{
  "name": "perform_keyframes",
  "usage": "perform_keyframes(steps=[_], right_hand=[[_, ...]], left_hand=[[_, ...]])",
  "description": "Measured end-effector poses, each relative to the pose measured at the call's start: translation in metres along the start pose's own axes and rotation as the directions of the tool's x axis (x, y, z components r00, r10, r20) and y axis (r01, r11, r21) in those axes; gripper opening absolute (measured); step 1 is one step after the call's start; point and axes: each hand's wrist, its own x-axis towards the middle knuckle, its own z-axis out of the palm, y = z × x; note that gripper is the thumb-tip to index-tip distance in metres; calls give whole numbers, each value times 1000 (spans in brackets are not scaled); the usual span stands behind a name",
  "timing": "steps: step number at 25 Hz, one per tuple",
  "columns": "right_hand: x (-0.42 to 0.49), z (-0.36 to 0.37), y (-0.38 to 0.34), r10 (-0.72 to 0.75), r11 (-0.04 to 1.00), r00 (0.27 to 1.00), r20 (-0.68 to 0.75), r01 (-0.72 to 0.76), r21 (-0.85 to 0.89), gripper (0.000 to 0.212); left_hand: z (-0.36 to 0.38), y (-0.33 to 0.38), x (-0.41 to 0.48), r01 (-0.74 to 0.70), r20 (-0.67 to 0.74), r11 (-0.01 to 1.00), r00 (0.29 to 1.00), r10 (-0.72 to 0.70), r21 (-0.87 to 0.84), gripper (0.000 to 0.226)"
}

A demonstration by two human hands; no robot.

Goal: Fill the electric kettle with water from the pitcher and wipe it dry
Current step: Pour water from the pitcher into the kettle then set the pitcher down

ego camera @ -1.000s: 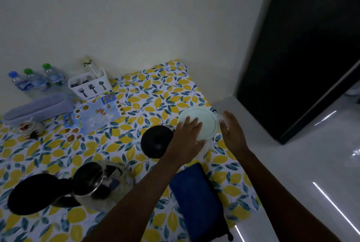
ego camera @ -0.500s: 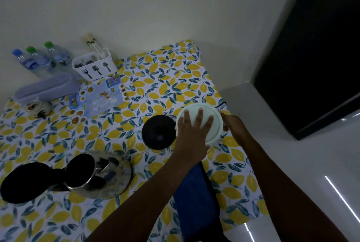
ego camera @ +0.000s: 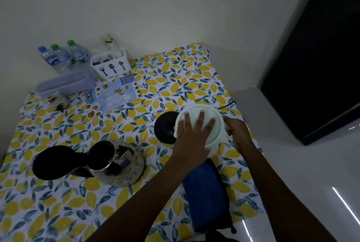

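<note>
A pale green pitcher [ego camera: 214, 130] stands near the table's right edge. My left hand [ego camera: 191, 136] lies flat on its lid with the fingers spread. My right hand [ego camera: 237, 132] is wrapped around the pitcher's right side, at the handle. The steel electric kettle [ego camera: 116, 163] sits at the left front with its black lid [ego camera: 52, 161] hinged open to the left. Its round black base [ego camera: 165, 128] lies just left of the pitcher. A folded blue cloth [ego camera: 206, 193] lies in front of the pitcher, under my left forearm.
On the lemon-print tablecloth [ego camera: 175, 85], three water bottles [ego camera: 62, 56], a white cutlery holder [ego camera: 111, 64], a long clear box [ego camera: 64, 83], a small figure [ego camera: 56, 101] and a picture card [ego camera: 115, 93] stand at the back left. A dark cabinet [ego camera: 321, 46] rises at the right.
My left hand has slid further onto the pitcher's lid and flattened. My right hand has closed on the pitcher's side. The view has tilted down and to the left.
</note>
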Motion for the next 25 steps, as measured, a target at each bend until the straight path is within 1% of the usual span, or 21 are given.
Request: perform_keyframes(steps=[2, 5, 7, 8, 10, 11, 14, 16, 19, 23, 25], right_hand=[[-9, 20, -20, -8, 1000, 1000, 12, 8, -29, 41], [-24, 60, -48, -2, 994, 1000, 10, 3, -113, 42], [-37, 90, -63, -69, 991, 992, 102, 80, -110, 34], [-43, 105, -72, -66, 985, 990, 123, 84, -149, 35], [-56, 137, -91, 0, 958, 997, 76, 22, -287, 45], [-61, 152, -100, -8, 947, 997, 78, 33, -321, 48], [-74, 185, -116, -186, 912, 973, 137, 222, -344, 46], [-85, 200, -126, -259, 861, 941, 219, 328, -389, 45], [-93, 213, -144, -323, 780, 894, 310, 437, -447, 38], [-98, 223, -160, -365, 592, 822, 436, 567, -573, 37], [-101, 226, -164, -357, 496, 787, 503, 616, -612, 35]], left_hand=[[-8, -12, -17, 37, -45, 999, 998, -37, 4, 92], [-23, -36, -47, 124, -102, 992, 987, -123, 5, 99], [-33, -53, -66, 182, -114, 983, 976, -183, -24, 104], [-38, -61, -75, 206, -125, 978, 970, -208, -30, 103], [-45, -75, -95, 250, -148, 967, 956, -254, -44, 99], [-47, -81, -103, 274, -162, 960, 946, -280, -58, 97], [-53, -97, -121, 351, -193, 925, 907, -374, -145, 100], [-58, -105, -129, 405, -178, 889, 879, -442, -212, 108], [-59, -109, -133, 436, -187, 854, 849, -495, -283, 102], [-53, -110, -133, 434, -208, 806, 814, -542, -402, 98], [-48, -113, -132, 420, -223, 795, 806, -549, -438, 98]])
